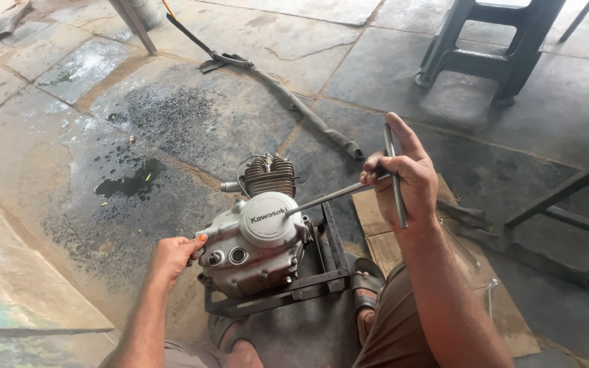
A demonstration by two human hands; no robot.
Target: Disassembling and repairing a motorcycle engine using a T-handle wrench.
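A small grey motorcycle engine with a round side cover and a finned cylinder sits on a dark metal stand on the stone floor. My left hand grips the engine's left side near its lower cover. My right hand is closed around the crossbar of a steel T-handle wrench. The wrench's long shaft runs down-left and its tip meets the engine's round cover.
A dark oil stain lies on the floor left of the engine. A hose snakes across the slabs behind it. Cardboard lies under my right arm. A dark stool stands at the back right. My sandalled foot rests by the stand.
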